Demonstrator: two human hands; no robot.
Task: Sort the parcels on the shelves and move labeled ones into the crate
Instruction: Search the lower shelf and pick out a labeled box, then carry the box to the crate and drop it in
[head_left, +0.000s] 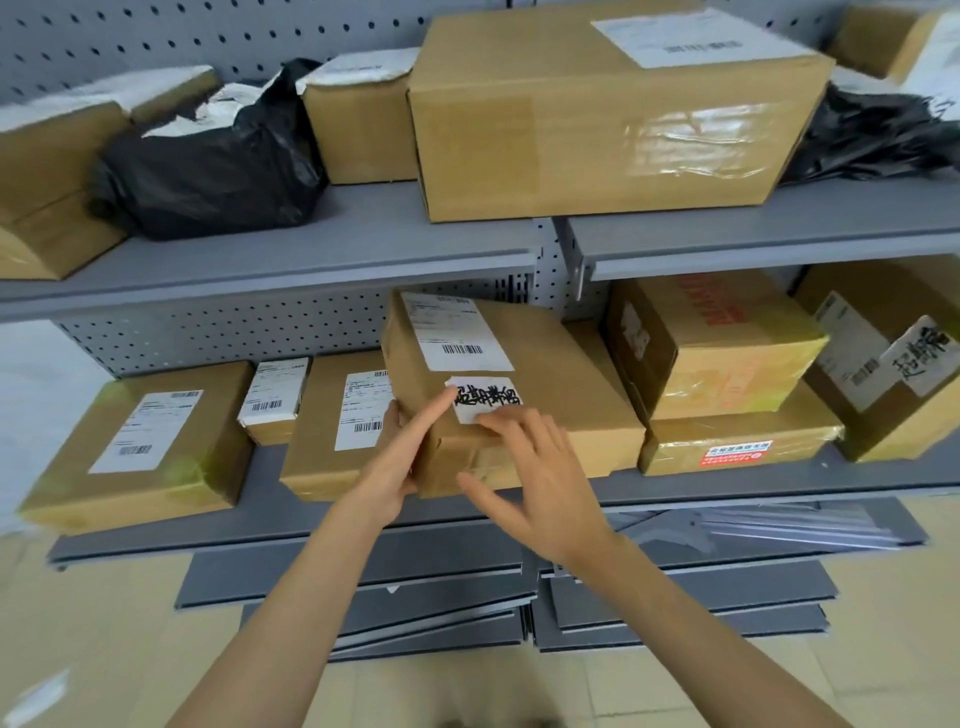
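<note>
Parcel (519, 410) with two labels, touched by both hands.

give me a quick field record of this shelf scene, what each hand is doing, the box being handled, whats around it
left hand: left hand holds the left edge of the tilted box, index finger stretched onto its top
right hand: right hand open, fingertips pressing the handwritten sticker
handled box: tilted box on the lower shelf, leaning on neighbouring parcels, printed barcode label above the sticker
upper shelf: large box, black bag
right of it: stacked taped boxes
crate: not in view
</note>
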